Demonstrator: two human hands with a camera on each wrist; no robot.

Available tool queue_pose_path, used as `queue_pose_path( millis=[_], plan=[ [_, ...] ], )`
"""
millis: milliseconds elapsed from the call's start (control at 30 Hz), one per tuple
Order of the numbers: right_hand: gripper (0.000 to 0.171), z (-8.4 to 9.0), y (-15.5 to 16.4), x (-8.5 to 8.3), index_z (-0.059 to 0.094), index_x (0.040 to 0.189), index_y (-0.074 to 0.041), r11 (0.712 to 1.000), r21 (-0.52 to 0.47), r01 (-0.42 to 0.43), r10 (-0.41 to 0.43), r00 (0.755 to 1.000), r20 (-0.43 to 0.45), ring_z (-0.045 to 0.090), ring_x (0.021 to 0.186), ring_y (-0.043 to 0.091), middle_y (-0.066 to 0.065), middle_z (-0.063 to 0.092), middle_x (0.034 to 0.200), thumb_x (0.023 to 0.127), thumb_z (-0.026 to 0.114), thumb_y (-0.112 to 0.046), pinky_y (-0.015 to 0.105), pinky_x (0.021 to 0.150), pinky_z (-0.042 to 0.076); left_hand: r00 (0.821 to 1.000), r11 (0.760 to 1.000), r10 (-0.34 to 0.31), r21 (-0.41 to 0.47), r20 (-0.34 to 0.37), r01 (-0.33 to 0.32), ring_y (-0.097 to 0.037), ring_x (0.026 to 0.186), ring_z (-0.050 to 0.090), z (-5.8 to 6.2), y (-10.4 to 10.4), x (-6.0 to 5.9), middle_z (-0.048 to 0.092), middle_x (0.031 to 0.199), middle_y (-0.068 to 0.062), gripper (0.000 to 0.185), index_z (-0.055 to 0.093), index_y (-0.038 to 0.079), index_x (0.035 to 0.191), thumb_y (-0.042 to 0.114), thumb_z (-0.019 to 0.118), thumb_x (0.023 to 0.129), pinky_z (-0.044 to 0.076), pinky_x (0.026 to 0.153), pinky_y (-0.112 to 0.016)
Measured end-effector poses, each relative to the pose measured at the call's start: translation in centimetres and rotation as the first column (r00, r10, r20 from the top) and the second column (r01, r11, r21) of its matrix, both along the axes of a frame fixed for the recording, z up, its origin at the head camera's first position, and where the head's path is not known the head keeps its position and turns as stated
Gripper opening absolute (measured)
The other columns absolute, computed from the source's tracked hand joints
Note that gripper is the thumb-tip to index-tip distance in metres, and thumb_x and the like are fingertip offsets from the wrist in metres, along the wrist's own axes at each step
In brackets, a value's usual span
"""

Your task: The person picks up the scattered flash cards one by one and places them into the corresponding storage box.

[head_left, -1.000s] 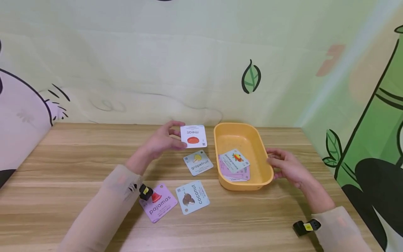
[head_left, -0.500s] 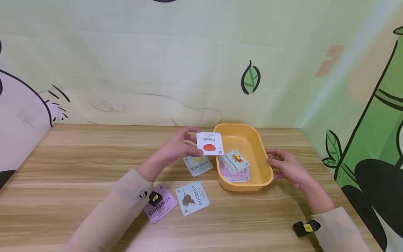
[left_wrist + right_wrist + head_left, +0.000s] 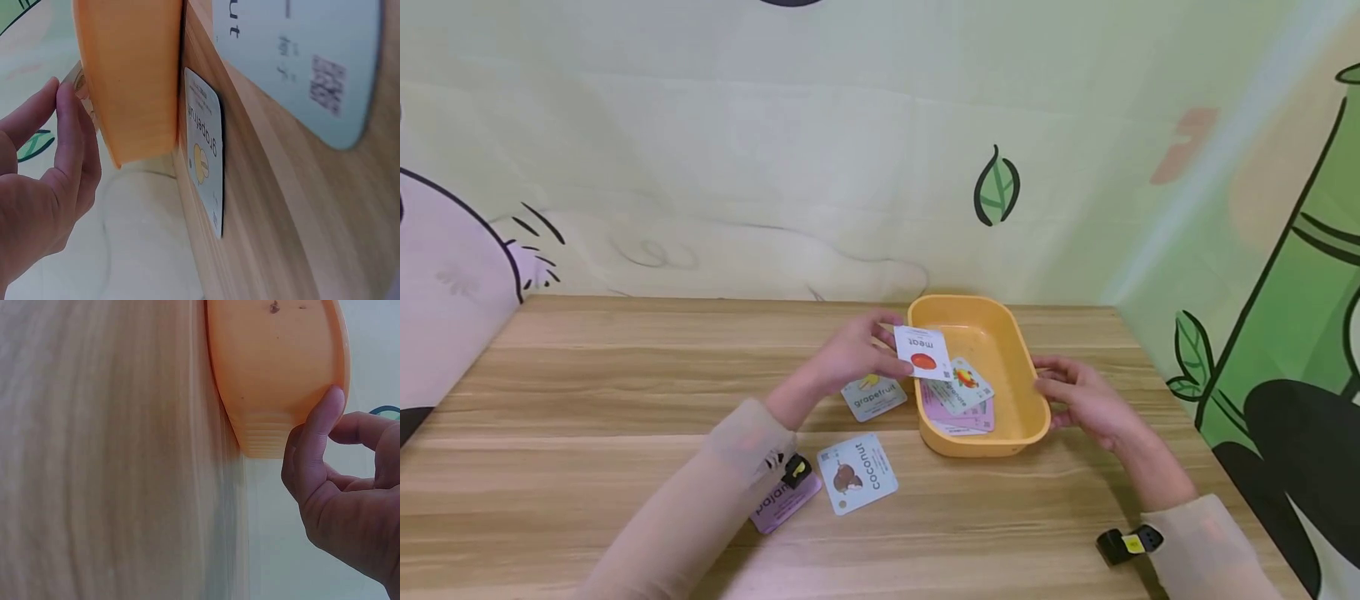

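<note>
My left hand (image 3: 857, 360) pinches one white card marked "meat" (image 3: 923, 352) between thumb and fingertips, tilted over the near-left rim of the single orange tray (image 3: 1032, 398); my right hand (image 3: 1086, 398) rests against the tray's right outer wall, thumb (image 3: 315, 437) pressed to it and the other fingers loosely bent, grasping nothing that I can see. Inside the tray lies a small pile of cards, the top one (image 3: 967, 380) showing a fruit; how many lie under it I cannot tell. On the wooden table (image 3: 587, 400) lie three loose cards: one "grapefruit" (image 3: 872, 395) just left of the tray, one "coconut" (image 3: 857, 472) nearer me, and one purple card (image 3: 781, 503) partly hidden under my left sleeve (image 3: 730, 467).
</note>
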State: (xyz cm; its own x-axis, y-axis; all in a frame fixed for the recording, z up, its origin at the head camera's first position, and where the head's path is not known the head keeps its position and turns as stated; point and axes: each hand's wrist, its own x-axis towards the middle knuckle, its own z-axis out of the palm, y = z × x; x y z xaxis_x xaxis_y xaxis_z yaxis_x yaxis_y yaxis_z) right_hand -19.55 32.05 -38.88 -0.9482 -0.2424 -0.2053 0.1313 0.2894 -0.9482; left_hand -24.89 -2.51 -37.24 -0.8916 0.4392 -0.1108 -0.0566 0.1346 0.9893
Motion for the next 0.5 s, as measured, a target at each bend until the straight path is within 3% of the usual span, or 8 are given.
queue_pose_path(
  millis=[300,400,500],
  plan=[
    [0.057,0.0,0.1,0.1,0.027,0.152,0.013,1.000,-0.001,0.002,-0.002,1.000,-0.003,0.067,0.094,0.018,0.034,0.049,0.135,0.106,0.051,-0.012,0.033,0.066,0.061,0.997,0.990,-0.038,-0.139,-0.065,0.029,-0.028,0.080,0.071,0.1,1.2,-0.1,0.056,0.108,-0.020,0.079,0.044,-0.009,0.146,-0.008,0.085,0.078,0.062,0.078,-0.043],
    [0.058,0.0,0.0,0.1,0.027,0.153,0.012,1.000,0.004,0.003,-0.003,1.000,-0.002,0.067,0.095,0.019,0.034,0.049,0.135,0.107,0.051,-0.012,0.033,0.067,0.061,0.991,0.975,-0.057,-0.220,-0.117,0.030,-0.025,0.077,0.068,0.2,1.6,-0.2,0.059,0.102,-0.017,0.079,0.047,-0.008,0.145,0.000,0.088,0.078,0.062,0.074,-0.037],
    [0.058,0.1,0.0,0.1,0.026,0.153,0.012,1.000,0.008,0.003,-0.003,1.000,-0.001,0.067,0.095,0.019,0.033,0.049,0.135,0.107,0.051,-0.013,0.034,0.068,0.061,0.976,0.944,-0.092,-0.330,-0.198,0.023,-0.021,0.078,0.063,0.2,2.0,-0.2,0.060,0.096,-0.012,0.078,0.050,-0.006,0.143,0.009,0.091,0.078,0.057,0.070,-0.029]
  ],
)
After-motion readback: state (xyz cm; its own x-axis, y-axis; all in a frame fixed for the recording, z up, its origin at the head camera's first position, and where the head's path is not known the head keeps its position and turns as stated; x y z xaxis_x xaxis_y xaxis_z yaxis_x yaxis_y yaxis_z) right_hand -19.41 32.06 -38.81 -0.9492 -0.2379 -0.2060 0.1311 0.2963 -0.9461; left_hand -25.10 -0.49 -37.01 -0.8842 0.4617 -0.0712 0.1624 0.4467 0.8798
